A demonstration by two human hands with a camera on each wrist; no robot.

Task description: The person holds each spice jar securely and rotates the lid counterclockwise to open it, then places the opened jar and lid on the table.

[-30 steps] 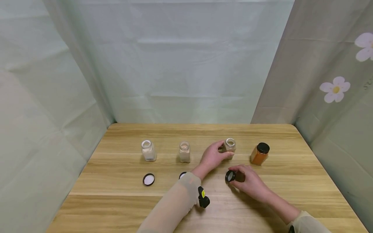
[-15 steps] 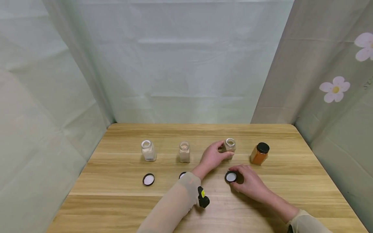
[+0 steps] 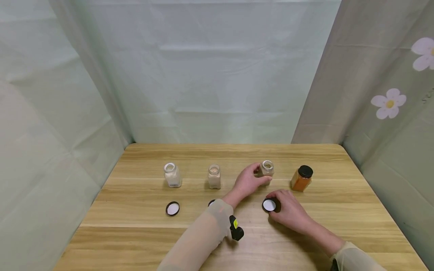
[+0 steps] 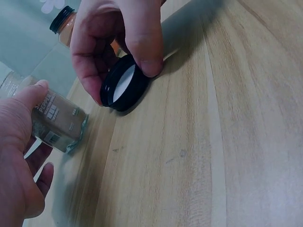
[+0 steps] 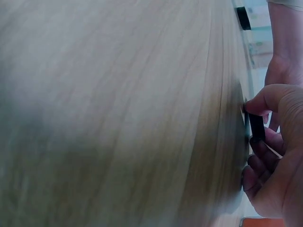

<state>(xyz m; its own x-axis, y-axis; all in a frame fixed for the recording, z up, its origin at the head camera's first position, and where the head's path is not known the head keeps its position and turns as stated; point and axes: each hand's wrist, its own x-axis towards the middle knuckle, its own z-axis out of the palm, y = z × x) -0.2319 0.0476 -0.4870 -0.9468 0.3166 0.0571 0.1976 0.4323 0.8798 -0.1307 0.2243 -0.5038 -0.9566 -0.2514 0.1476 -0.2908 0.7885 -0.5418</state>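
Note:
My left hand (image 3: 249, 180) grips an uncapped glass spice jar (image 4: 59, 120) of greyish-brown powder, thumb across its printed label; it stands upright on the table. Nearer the front, my right hand (image 3: 291, 212) pinches a black screw lid (image 3: 269, 205) by its rim, thumb and fingers on opposite sides. The lid's white inner face points up, and its edge is right at the wood. From the right wrist view the lid (image 5: 256, 127) appears edge-on between thumb and fingers. To the right of the held jar stands a jar of orange powder (image 3: 301, 181) with its black lid on.
Two more uncapped jars, one of white powder (image 3: 173, 177) and one of pale pinkish powder (image 3: 214, 178), stand in the row leftward. In front of them lie an upturned lid (image 3: 173, 208) and another lid (image 3: 211, 203), partly hidden by the left sleeve. Cloth walls surround the wooden table (image 3: 135, 241).
The lid in my right hand has gone from tilted to flat, its white inside turned upward, low at the table. My left hand has kept its grip on the jar without moving.

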